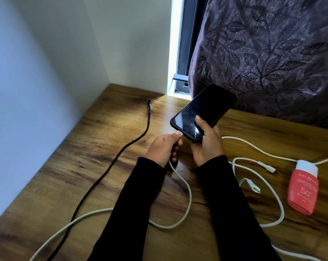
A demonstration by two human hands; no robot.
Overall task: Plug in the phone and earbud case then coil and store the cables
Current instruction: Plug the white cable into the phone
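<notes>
The right hand (pixel 206 146) grips the lower end of a black rectangular smartphone with a dark, unlit screen (pixel 203 112). The thumb lies across the glass near the bottom edge and the fingers are curled beneath the body. The phone is held above the wood-grain brown tabletop (pixel 95 147), tilted, with its top end pointing away towards the dark floral-patterned curtain (pixel 268 53).

The left hand (pixel 164 147) pinches the white plug of a pale white charging cable (pixel 185 187) between thumb and curled fingers. The plug tip sits at the phone's bottom edge. Whether it is fully seated in the port cannot be determined.

From the left hand the white cable drops to the tabletop, loops to the right under the forearms, then runs left to the near edge.

A black braided cable with a barrel-style tip (pixel 121 153) lies on the left part of the tabletop. Its free end points towards the far corner by the white wall (pixel 46 53), well apart from both hands.

A second white cable with two loose connector ends (pixel 253 187) lies in loose curves on the right side of the tabletop. Just beside it lies a red flat plastic tube with a white cap (pixel 303 187), cap end pointing away.

Both forearms wear black long sleeves (pixel 133 204).
</notes>
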